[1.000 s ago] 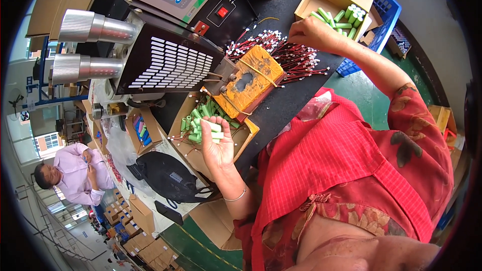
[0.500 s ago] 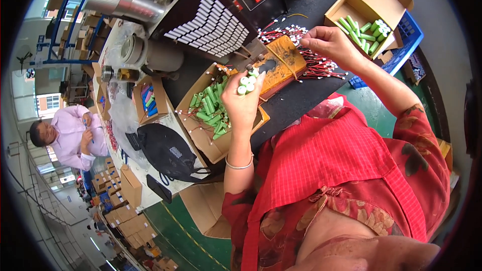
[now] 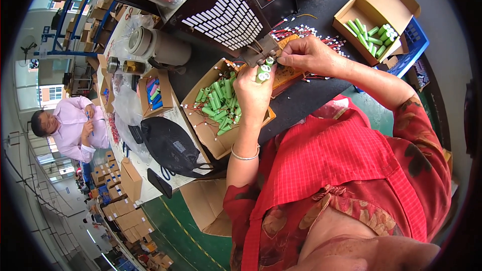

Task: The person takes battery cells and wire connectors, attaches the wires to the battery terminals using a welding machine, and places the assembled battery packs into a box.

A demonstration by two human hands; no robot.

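Note:
Several green cylindrical battery cells [image 3: 263,74] are gripped in my left hand [image 3: 251,95], their pale ends facing me. The far ends of the cells are close under the thin metal electrodes [image 3: 255,46] of a black machine [image 3: 223,17]. My right hand [image 3: 315,57] is pinched with its fingertips right beside the cells; what it holds, if anything, is too small to tell. Below both hands lies a yellow block [image 3: 290,75], partly covered by them. Behind my right hand spread red and black wire leads [image 3: 331,41] with white connectors.
Left of my left hand, a cardboard box [image 3: 205,138] holds green cells with leads. Another open box [image 3: 368,56] of green cells stands at right on a blue crate [image 3: 415,40]. A grey flask [image 3: 165,52], black bag [image 3: 168,143] and phone [image 3: 159,183] are at left; a person [image 3: 78,125] is beyond.
My right hand has moved left from the wire leads to the cells and pinches beside them. My left hand has shifted slightly right with the cells. The view has shifted a little.

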